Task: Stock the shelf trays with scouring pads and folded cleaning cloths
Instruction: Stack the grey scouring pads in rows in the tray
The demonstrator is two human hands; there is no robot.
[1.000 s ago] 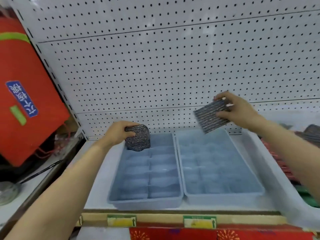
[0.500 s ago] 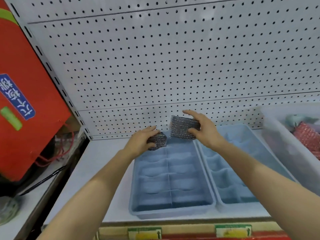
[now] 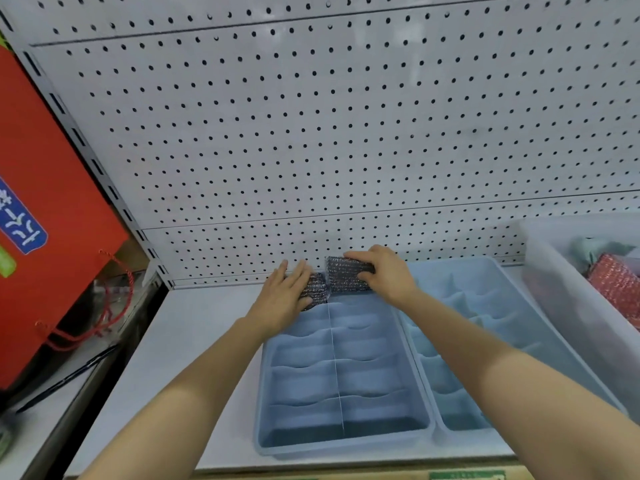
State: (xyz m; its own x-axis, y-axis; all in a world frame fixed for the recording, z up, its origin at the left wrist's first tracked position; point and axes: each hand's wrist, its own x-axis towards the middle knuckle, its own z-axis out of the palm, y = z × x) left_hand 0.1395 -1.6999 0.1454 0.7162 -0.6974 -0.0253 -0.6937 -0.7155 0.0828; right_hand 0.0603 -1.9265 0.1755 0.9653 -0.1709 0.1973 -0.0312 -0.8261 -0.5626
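Pegboard wall [image 3: 346, 133]: white, dotted with holes, fills the upper and middle of the frame behind the shelf.
Red bag [image 3: 45, 209]: large, at the left edge, with a blue label and red cord handles.
Shelf [image 3: 166, 368]: pale flat surface across the lower half, carrying both trays.
Left tray [image 3: 343, 441]: blue, divided into two columns of compartments, at lower centre; all the near compartments lie bare.
Right tray [image 3: 491, 306]: same blue kind, touching the left tray's right side, partly covered by the right forearm.
Clear bin [image 3: 554, 289]: translucent, at the right edge, with a red mesh pad [image 3: 613, 282] and pale green cloth inside.
Left hand [image 3: 285, 296]: palm down, fingers spread flat, pressing a dark scouring pad [image 3: 317, 289] into the far left compartment of the left tray.
Right hand [image 3: 384, 275]: fingers curled over the top edge of a second dark pad [image 3: 346, 277], gripping it upright at the far right compartment of the same tray.
Pads: the two sit just beside each other at the tray's far end, against the wall.
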